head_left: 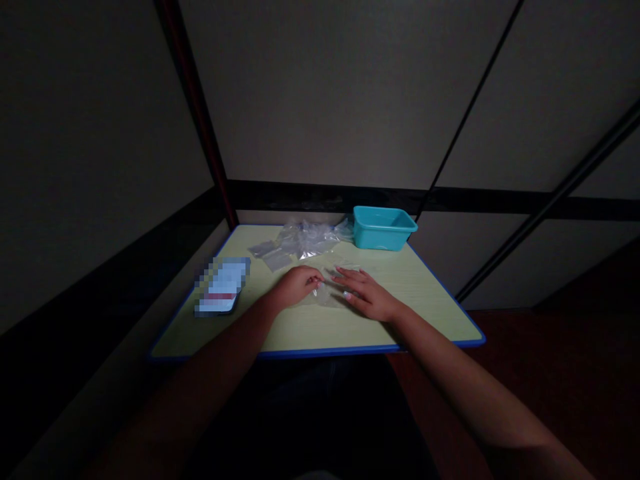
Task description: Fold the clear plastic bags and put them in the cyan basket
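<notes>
A clear plastic bag (326, 293) lies on the light yellow-green table (320, 331), between my two hands. My left hand (297, 285) has its thumb and fingers pinched together on the bag's left part. Over the bag's right side, my right hand (367, 295) is spread with its fingers apart, the fingertips at or just above the plastic. Whether they touch it is hard to tell. Beyond my hands lies a loose pile of clear plastic bags (313, 239), with flat small bags (276, 257) at its left.
A turquoise plastic basket (383, 235) stands at the table's back right corner. A phone (223, 287), partly pixelated, lies at the left. The table has a blue edge; walls rise behind and at the left.
</notes>
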### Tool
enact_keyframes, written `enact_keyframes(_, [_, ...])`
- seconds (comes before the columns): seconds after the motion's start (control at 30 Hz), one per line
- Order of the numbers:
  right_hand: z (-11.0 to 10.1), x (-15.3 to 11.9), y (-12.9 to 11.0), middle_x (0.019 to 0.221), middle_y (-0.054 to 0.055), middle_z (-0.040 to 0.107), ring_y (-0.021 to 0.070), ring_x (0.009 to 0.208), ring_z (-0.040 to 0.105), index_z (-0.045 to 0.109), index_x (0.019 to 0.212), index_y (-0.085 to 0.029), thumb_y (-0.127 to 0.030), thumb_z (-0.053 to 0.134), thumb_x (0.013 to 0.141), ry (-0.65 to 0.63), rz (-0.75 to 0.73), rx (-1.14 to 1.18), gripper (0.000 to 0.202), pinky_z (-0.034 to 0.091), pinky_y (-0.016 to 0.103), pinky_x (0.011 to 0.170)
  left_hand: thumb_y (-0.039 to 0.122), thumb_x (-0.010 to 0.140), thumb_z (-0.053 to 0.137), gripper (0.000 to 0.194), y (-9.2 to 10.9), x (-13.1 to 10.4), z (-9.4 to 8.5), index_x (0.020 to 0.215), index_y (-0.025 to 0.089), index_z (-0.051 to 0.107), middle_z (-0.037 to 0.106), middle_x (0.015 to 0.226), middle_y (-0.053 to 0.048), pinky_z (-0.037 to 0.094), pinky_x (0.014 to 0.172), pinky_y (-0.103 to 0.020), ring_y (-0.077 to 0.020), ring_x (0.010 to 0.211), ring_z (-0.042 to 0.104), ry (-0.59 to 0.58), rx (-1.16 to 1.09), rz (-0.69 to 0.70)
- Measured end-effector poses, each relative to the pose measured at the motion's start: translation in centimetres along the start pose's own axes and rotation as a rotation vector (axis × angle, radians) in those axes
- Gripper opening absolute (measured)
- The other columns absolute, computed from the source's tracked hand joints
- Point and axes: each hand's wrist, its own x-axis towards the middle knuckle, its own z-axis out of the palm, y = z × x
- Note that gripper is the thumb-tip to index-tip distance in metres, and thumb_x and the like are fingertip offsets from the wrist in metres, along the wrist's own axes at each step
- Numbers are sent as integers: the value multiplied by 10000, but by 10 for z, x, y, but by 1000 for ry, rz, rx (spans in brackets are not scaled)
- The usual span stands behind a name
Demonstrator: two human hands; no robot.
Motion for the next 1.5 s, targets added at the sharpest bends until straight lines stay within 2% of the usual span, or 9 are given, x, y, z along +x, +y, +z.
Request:
enact_keyframes(0.13, [0,1,-1,1516,46,230,239,1351,267,458,1345,-270,-443,362,910,33,-115,45,478,219,417,1078,124,775,568,153,-4,1,3,853,162,694,681,786,-25,459,685,-239,-146,733,612,2,-22,5])
enact_keyframes(0.23, [0,1,-1,1523,34,211,242,1360,248,528,1289,-286,-453,372,910,17,-171,68,443,217,419,1078,125,777,564,165,-5,2,3,872,162,694,682,788,-26,462,688,-242,-145,726,611,12,-40,1])
enact_keyframes(0.43, [1,3,0,1519,18,216,230,1377,212,619,1188,-295,-486,359,914,-10,-183,78,423,207,424,1076,100,762,588,158,-7,3,3,865,159,693,674,789,-32,454,680,-241,-150,731,608,16,6,-8])
enact_keyframes(0.7, [5,2,0,1516,24,209,216,1378,211,645,1147,-293,-533,275,923,-30,-170,56,495,190,433,1072,74,765,589,166,-5,5,1,868,158,690,669,800,-34,447,692,-246,-156,744,603,36,57,17])
enact_keyframes(0.83, [6,2,1,1514,45,209,214,1381,204,658,1128,-282,-507,289,930,-53,-172,36,475,178,445,1070,81,769,596,145,-5,7,2,856,151,688,675,807,-43,445,715,-255,-166,770,600,58,88,45])
enact_keyframes(1.13, [11,4,5,1508,87,223,255,1376,213,663,1115,-278,-454,358,929,-47,-231,39,399,186,519,1041,98,787,584,129,1,8,4,840,173,675,686,834,-24,441,776,-269,-169,843,592,71,171,68])
enact_keyframes(1.33, [9,4,6,1520,82,196,228,1390,169,414,1371,-266,-469,345,928,-13,-251,64,493,182,466,1075,94,793,565,143,1,8,4,852,169,670,671,787,-20,437,744,-261,-163,797,583,79,196,76])
enact_keyframes(1.5, [10,4,5,1532,49,161,228,1393,154,444,1346,-315,-447,361,929,-48,-223,31,444,168,471,1077,89,791,564,159,-2,8,6,881,174,664,675,818,-18,434,776,-270,-165,822,580,76,225,89])
